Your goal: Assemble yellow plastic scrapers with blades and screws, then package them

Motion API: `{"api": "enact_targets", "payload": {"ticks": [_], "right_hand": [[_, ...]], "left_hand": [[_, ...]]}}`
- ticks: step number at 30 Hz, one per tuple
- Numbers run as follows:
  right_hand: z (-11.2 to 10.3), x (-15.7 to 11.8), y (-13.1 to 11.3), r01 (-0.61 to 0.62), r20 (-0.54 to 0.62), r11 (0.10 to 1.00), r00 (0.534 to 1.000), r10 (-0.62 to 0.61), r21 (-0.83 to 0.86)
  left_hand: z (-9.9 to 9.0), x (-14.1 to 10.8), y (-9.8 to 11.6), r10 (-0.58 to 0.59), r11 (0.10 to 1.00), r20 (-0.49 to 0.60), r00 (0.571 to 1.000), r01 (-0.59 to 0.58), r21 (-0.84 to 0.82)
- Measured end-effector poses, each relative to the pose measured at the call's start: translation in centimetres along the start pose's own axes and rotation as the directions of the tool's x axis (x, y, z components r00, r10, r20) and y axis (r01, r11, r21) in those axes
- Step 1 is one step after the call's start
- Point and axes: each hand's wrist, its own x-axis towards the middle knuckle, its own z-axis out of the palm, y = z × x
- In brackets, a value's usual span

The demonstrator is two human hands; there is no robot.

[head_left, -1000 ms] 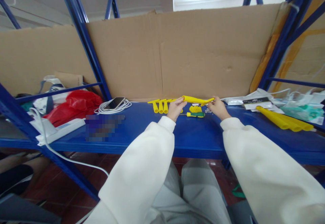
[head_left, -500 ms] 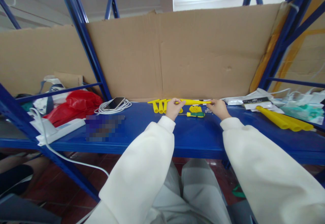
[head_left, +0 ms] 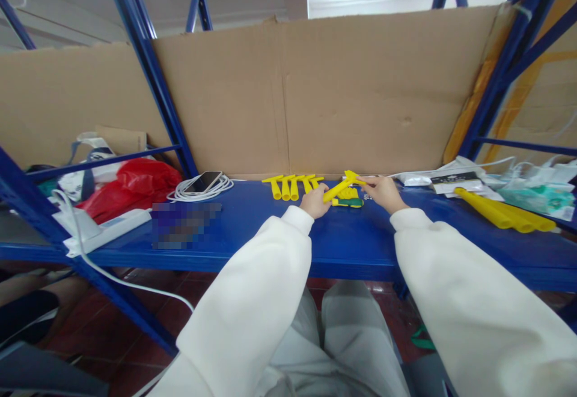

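Note:
My left hand (head_left: 315, 200) is closed round the lower end of a yellow tube-like piece (head_left: 337, 189), which slants up to the right. Fingers of my right hand (head_left: 382, 191) pinch the small yellow part at its upper end. Beneath the piece lie a green-and-yellow screwdriver (head_left: 354, 203) and a small pile of yellow parts (head_left: 346, 193). Several yellow T-shaped pieces (head_left: 285, 188) stand in a row left of my left hand. Tiny pieces near my right fingertips are partly hidden.
On the blue shelf (head_left: 252, 229), a phone (head_left: 205, 182) rests on a coiled white cable (head_left: 180, 196) at left, beside a red bag (head_left: 135, 187). Larger yellow tubes (head_left: 505, 212) and plastic packets (head_left: 460, 182) lie at right. Cardboard (head_left: 360, 96) stands behind.
The yellow piece has turned from lying level between both hands to slanting up to the right. My left hand has shifted slightly right and down and now wraps its lower end.

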Motion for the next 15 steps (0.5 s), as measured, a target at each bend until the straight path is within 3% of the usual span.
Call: {"api": "enact_targets", "payload": {"ticks": [4, 10, 15], "right_hand": [[0.5, -0.2, -1.1, 0.123, 0.078, 0.987, 0.99, -0.115, -0.1], [1.2, -0.7, -2.6, 0.332, 0.203, 0.925, 0.934, -0.294, -0.188], [1.2, -0.7, -2.8, 0.298, 0.202, 0.938, 0.944, -0.262, -0.175]], "left_hand": [[0.1, 0.1, -0.3, 0.047, 0.997, 0.003, 0.999, -0.047, 0.054], [0.3, 0.3, -0.8, 0.137, 0.989, -0.039, 0.99, -0.134, 0.054], [0.4, 0.4, -0.9, 0.161, 0.985, -0.031, 0.987, -0.158, 0.069]]}}
